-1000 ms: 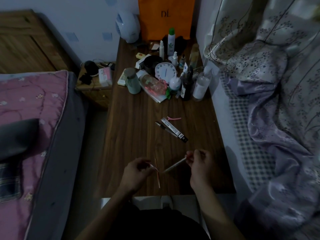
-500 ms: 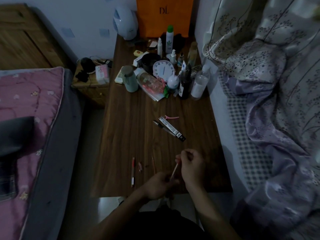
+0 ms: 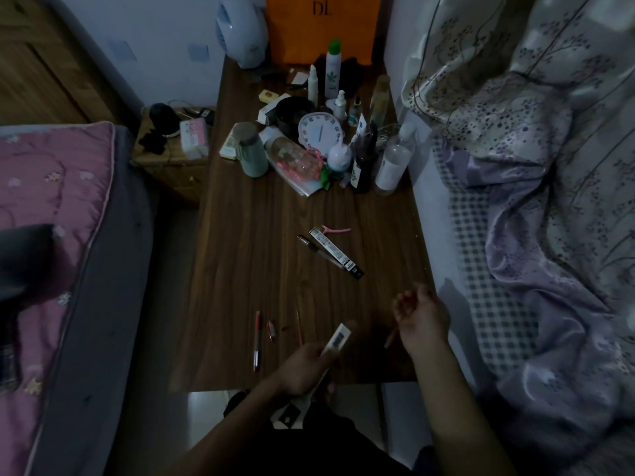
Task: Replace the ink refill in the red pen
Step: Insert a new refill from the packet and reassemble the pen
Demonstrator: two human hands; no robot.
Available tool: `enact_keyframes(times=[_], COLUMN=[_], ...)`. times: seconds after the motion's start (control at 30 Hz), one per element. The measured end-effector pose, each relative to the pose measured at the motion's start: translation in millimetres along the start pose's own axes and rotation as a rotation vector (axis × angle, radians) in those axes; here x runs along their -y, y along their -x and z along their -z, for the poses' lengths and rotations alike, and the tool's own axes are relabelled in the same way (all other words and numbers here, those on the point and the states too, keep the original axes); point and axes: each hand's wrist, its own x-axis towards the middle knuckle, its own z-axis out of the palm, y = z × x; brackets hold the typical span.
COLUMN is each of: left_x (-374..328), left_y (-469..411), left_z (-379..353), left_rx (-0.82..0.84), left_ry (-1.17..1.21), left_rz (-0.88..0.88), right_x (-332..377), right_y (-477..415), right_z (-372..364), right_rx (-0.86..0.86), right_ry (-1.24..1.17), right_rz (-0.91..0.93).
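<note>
The red pen barrel (image 3: 256,340) lies on the wooden table (image 3: 240,269) near its front edge. Beside it are a small pen end piece (image 3: 271,330) and a thin bare refill (image 3: 299,325). My left hand (image 3: 304,371) grips a long white refill packet (image 3: 338,338) with a barcode, held slanted over the table's front edge. To its right, my right hand (image 3: 422,319) is turned palm up, fingers curled round a thin refill (image 3: 390,339) whose end pokes out below the palm.
Mid-table lie another long refill packet (image 3: 336,253), a dark pen (image 3: 311,245) and a pink clip (image 3: 337,230). Bottles, a white clock (image 3: 321,132) and jars crowd the far end. A pink bed (image 3: 51,218) is on the left and purple bedding (image 3: 549,201) on the right.
The pen parts went from my left hand to the table. Both hands then met on the packet; now my right hand has drawn away rightward with a refill, while my left keeps the packet.
</note>
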Motion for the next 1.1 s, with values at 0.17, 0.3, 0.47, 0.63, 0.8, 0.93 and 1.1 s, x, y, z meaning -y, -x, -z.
enact_keyframes(times=[0.17, 0.3, 0.47, 0.63, 0.8, 0.93, 1.1], left_x=[0, 1, 7, 15, 10, 4, 13], left_y=[-14, -27, -53, -72, -82, -84, -82], left_z=[2, 3, 7, 7, 6, 3, 3], left_rx=[-0.195, -0.267, -0.348, -0.428, -0.465, -0.487, -0.479], left_ry=[0.071, 0.089, -0.048, -0.226, -0.536, -0.633, -0.647], left_rz=[0.120, 0.077, 0.137, 0.167, 0.180, 0.196, 0.233], right_x=[-3, -21, -42, -57, -62, -65, -68], right_y=[-6, 0, 5, 7, 7, 9, 14], right_z=[4, -1, -4, 0, 12, 17, 14], right_rx=[0.000, 0.038, 0.080, 0.088, 0.122, 0.131, 0.151], right_ry=[0.162, 0.334, 0.508, 0.600, 0.613, 0.617, 0.622], right_rz=[0.008, -0.102, -0.144, -0.118, -0.087, -0.080, -0.056])
